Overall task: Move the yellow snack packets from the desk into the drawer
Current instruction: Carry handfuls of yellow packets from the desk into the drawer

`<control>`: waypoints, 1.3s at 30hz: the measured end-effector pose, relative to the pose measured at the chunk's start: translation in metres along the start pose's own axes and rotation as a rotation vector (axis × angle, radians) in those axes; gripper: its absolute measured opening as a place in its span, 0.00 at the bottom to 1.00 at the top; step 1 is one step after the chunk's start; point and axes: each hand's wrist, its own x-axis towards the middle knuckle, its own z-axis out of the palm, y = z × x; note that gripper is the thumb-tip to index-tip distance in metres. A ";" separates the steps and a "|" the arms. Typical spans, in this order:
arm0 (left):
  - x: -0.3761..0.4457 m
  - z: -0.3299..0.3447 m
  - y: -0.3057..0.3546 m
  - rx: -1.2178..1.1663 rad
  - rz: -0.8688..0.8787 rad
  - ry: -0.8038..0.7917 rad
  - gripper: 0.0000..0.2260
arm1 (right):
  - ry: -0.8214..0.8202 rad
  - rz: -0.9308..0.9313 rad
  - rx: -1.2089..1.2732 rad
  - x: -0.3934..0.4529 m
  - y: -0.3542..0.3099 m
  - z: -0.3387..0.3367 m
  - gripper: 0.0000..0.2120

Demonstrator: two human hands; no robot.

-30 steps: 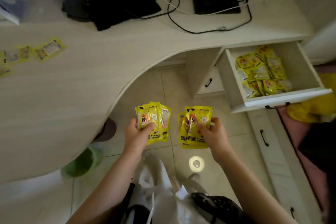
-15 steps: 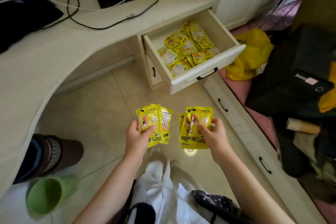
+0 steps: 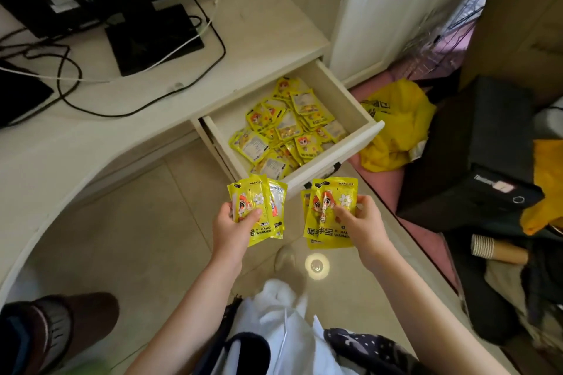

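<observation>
Standing right behind them, and there's only the head view to go on, so here's what it gives. The left hand has its thumb clamped over the front of a small fanned stack of yellow packets, fingers curled behind, and the right hand pinches a second stack the same way, thumb and fingers wrapped round the right edge. Both bundles hang upright over the tiled floor, just short of the drawer front, and I'd guess splitting the load between two hands means fewer trips. The drawer is pulled well out from under the desk, which makes sense, since the open top gives a straight drop. Inside there's already a loose heap of the same packets, lying any old way, so nobody's bothering to stack neatly. Monitor stand and cables sit further back on the desk, well clear. Looks to me like the next bit is just reaching forward and letting go over the heap.
</observation>
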 end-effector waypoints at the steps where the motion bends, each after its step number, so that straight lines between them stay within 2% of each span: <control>1: 0.012 0.006 0.010 0.000 0.001 -0.002 0.08 | 0.000 -0.008 -0.005 0.013 -0.012 0.000 0.14; 8: 0.067 0.041 0.056 0.010 0.011 0.014 0.08 | 0.003 -0.037 0.027 0.075 -0.066 0.000 0.12; 15: 0.097 0.078 0.076 0.006 -0.010 0.104 0.07 | -0.077 -0.032 -0.041 0.138 -0.106 0.000 0.12; 22: 0.120 0.116 0.080 -0.114 -0.134 0.246 0.12 | -0.235 -0.052 -0.165 0.205 -0.146 -0.002 0.10; 27: 0.139 0.139 0.078 -0.246 -0.253 0.357 0.07 | -0.340 -0.041 -0.290 0.248 -0.167 0.004 0.10; 33: 0.183 0.144 0.069 -0.362 -0.384 0.427 0.15 | -0.380 0.074 -0.306 0.300 -0.172 0.041 0.10; 35: 0.202 0.141 0.067 -0.382 -0.405 0.436 0.14 | -0.371 0.145 -0.297 0.317 -0.169 0.062 0.10; 39: 0.251 0.130 0.063 -0.407 -0.401 0.464 0.10 | -0.361 0.176 -0.305 0.348 -0.164 0.111 0.02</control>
